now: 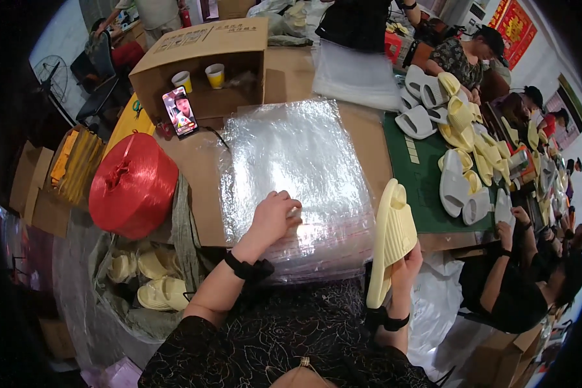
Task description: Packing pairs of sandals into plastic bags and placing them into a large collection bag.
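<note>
Centre: your left hand (275,216), loosely curled, touches clear bags (291,149), likely steadying them; whether its grip pinches cannot be told | right of centre: your right hand (405,266) grips a yellow slipper (398,229) upright, likely for control

R hand (407,273): fingers ptly hidden by yel. slipper (393,236); standing co-wkr (158,13) cut off @ top edge.

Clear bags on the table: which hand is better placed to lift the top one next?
Probably the left hand: it is over the clear bags and I see nothing held in it. The right hand is off to the side, holding a yellow slipper.
</note>
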`<state>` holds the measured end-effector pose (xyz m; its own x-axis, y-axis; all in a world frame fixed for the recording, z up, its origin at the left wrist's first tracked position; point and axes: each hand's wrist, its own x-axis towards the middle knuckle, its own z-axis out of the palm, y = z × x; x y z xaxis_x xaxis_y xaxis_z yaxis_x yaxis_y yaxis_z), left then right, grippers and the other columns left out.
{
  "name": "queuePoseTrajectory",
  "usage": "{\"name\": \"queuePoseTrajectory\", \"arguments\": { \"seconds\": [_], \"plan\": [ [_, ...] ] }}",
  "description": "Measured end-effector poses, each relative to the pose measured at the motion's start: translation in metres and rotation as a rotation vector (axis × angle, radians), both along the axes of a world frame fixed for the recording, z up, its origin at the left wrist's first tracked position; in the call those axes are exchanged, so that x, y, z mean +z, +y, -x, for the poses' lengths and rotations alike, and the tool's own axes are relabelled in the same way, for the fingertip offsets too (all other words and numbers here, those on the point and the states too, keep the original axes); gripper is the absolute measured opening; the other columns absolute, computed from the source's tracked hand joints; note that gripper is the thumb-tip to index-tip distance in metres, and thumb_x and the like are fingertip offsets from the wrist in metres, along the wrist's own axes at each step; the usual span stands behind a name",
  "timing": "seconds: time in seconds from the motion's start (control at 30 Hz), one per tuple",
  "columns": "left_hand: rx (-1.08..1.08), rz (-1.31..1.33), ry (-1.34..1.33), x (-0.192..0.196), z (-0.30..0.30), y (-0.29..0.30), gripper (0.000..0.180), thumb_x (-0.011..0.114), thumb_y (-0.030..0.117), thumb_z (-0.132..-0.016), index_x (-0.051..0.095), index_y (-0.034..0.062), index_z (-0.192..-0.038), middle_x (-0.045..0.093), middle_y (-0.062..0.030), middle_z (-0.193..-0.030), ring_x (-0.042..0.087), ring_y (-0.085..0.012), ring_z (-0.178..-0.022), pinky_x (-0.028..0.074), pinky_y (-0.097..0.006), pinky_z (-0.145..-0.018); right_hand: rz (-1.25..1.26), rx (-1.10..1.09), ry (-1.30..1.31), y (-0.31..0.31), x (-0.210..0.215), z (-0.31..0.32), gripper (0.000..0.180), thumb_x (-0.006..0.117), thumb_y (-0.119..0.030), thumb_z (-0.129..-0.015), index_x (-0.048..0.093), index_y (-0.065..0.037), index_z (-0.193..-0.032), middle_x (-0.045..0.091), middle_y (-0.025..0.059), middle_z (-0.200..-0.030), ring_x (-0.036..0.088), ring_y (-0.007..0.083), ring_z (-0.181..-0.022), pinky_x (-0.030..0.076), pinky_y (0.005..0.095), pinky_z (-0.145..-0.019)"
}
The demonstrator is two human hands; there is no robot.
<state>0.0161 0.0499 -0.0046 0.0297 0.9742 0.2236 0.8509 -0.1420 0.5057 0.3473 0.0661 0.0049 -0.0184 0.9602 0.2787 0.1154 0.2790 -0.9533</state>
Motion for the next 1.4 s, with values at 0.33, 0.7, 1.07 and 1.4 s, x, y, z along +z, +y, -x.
{"name": "queuePoseTrajectory", "arguments": {
  "seconds": [0.33, 0.7, 1.07, 1.4],
  "plan": [
    [0.042, 0.170, -0.156, 0.014, -0.001, -0.002, 0.040, 0.072, 0.031, -0.083, 0.065, 0.0090, -0.116, 0.063, -0.0125, -0.106, 0.057, -0.0323, -0.103, 0.048, -0.042, -0.086, -0.045, 0.018, -0.025, -0.003, 0.003, 0.004, 0.044, 0.065, -0.009, -0.092, 0.052, 0.003, -0.132, 0.063, 0.0085, -0.121, 0.061, 0.0161, -0.108, 0.046, 0.0288, -0.093],
    [0.028, 0.206, -0.367, 0.006, 0.006, -0.014, 0.035, 0.074, 0.024, -0.080, 0.068, 0.0039, -0.108, 0.068, -0.0138, -0.091, 0.063, -0.0278, -0.086, 0.050, -0.037, -0.081, -0.010, 0.010, -0.026, 0.000, -0.004, 0.003, 0.042, 0.062, 0.001, -0.090, 0.053, 0.004, -0.130, 0.062, 0.0091, -0.122, 0.060, 0.0181, -0.110, 0.045, 0.0295, -0.096],
    [0.170, 0.384, -0.942, 0.007, 0.010, -0.004, 0.027, 0.061, 0.019, -0.097, 0.071, -0.0014, -0.112, 0.073, -0.0095, -0.099, 0.066, -0.0140, -0.091, 0.051, -0.027, -0.082, -0.112, -0.024, -0.077, -0.006, 0.019, 0.015, 0.042, 0.069, -0.013, -0.089, 0.058, 0.005, -0.126, 0.059, 0.0120, -0.127, 0.060, 0.0204, -0.111, 0.048, 0.0298, -0.091],
    [0.194, 0.313, -0.976, -0.006, 0.009, -0.004, 0.022, 0.072, 0.017, -0.089, 0.072, -0.0027, -0.098, 0.070, -0.0043, -0.082, 0.060, -0.0092, -0.071, 0.048, -0.025, -0.069, -0.290, -0.021, -0.212, -0.006, 0.032, 0.024, 0.041, 0.071, -0.023, -0.088, 0.065, 0.006, -0.116, 0.060, 0.0173, -0.125, 0.061, 0.0283, -0.112, 0.047, 0.0340, -0.091]
  ]
}}
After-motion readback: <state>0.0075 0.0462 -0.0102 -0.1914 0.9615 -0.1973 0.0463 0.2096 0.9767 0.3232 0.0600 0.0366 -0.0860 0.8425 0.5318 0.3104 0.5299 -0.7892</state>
